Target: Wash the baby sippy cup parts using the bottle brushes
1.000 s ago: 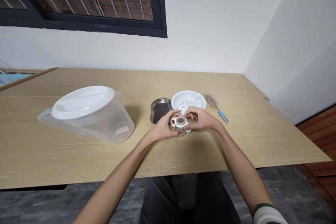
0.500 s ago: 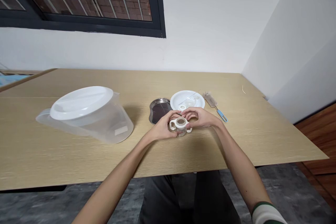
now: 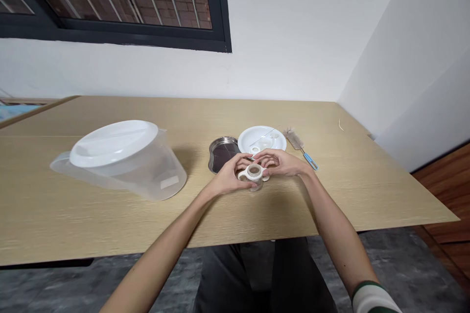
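Observation:
Between my hands is a small clear baby bottle (image 3: 258, 186) with a white ring collar (image 3: 247, 172) that has a handle on each side. Its round mouth is open at the top. My left hand (image 3: 231, 174) grips it from the left, thumb along the near side. From the right, my right hand (image 3: 282, 162) has its thumb and fingers closed on the collar by the other handle. Just behind my fingers stands a white plate (image 3: 246, 138) with small clear and white parts and a thin wire on it.
A dark-bottomed metal kidney dish (image 3: 222, 149) touches the plate's left side. Right of the plate lies a bottle brush (image 3: 310, 160) with a blue handle. A large translucent lidded pitcher (image 3: 154, 171) stands at the left of the wooden table (image 3: 110, 225).
The bottle has turned and tilted slightly between my hands, and my left thumb now reaches further across its front. Everything else on the table stays in place.

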`<state>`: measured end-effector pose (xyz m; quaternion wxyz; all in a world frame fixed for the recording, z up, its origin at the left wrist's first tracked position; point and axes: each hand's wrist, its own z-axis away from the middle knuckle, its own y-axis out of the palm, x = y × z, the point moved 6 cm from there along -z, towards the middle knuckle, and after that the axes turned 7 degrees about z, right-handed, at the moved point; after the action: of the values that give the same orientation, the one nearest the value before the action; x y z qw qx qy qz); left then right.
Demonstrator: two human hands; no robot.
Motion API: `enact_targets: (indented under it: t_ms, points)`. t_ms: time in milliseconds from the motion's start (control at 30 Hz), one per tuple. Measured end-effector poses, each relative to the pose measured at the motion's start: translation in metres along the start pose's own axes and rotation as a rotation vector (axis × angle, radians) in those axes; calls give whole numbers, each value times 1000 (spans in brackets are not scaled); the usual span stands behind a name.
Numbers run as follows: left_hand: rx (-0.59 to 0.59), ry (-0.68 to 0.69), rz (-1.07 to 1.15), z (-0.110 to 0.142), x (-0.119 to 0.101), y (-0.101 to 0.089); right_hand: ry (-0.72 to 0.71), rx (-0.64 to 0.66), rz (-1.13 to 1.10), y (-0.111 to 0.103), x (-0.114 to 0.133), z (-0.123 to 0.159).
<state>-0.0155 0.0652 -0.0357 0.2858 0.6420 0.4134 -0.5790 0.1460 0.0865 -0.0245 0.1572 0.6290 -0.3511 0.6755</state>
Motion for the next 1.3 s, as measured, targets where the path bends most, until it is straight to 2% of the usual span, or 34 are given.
enact_targets:
  t_ms: [367, 600, 733, 1300]
  points:
    - [64, -37, -74, 0, 1, -1, -6, -12, 76, -1, 2, 2]
    - [3, -26, -129, -1, 9, -4, -23, -20, 50, 5, 1, -3]
    - [-4, -26, -122, -1, 10, -5, -63, -32, 24, 5, 0, -5]
    - [2, -40, -112, -1, 14, -6, -74, -62, 11, 6, 2, -6]
